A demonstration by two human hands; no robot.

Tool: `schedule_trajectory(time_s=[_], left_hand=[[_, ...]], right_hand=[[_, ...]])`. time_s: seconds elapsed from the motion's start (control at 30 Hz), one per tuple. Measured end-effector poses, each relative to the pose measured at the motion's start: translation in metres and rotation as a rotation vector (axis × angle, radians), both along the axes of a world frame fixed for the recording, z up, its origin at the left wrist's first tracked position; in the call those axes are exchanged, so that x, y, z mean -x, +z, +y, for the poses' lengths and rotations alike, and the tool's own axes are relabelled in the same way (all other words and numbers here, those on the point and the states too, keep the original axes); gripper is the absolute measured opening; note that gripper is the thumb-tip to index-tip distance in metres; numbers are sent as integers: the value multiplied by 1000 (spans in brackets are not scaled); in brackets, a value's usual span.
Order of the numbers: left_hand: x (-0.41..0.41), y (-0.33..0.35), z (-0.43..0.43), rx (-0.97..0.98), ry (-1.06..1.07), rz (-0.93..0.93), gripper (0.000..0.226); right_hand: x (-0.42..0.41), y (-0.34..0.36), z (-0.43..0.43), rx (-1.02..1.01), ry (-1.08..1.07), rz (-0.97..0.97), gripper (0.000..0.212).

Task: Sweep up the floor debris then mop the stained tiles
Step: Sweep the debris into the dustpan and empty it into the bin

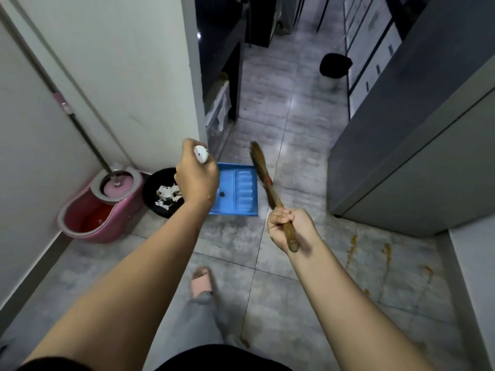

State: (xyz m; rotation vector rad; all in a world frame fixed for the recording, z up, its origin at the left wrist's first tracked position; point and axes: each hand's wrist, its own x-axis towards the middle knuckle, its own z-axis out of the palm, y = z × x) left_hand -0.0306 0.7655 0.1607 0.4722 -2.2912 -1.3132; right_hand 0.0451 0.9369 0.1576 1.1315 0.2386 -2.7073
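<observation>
L hand (197,180) curls round the white handle of the blue dustpan (238,188), pan tilted just beside the black bin (158,194). Prob for tipping: white debris (168,195) lies inside. R hand (286,226) grips the broom (263,172), bristles up, clear of the floor. Orange stains (353,247) on the tiles at right aren't mopped yet; mop bucket (91,210) sits by the wall.

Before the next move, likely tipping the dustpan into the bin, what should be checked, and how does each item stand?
1. Left hand grips dustpan handle: ok.
2. Right hand grips hand broom: ok.
3. Dustpan emptied: not ok, a dark bit remains.
4. Black bin beside dustpan, holding white scraps: ok.
5. Orange stains mopped: not ok.
6. Mop waiting in pink bucket: ok.
</observation>
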Motion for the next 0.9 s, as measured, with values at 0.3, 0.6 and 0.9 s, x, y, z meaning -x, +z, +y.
schedule_trajectory(time_s=[0.3, 0.6, 0.9], left_hand=[[149, -65, 30, -52, -93, -107, 16], [302, -109, 42, -102, -215, -292, 14], [425, -150, 74, -135, -191, -363, 18]], right_hand=[[142, -47, 21, -73, -3, -93, 39], [262, -68, 33, -37, 27, -159, 38], [389, -85, 61, -201, 163, -342, 26]])
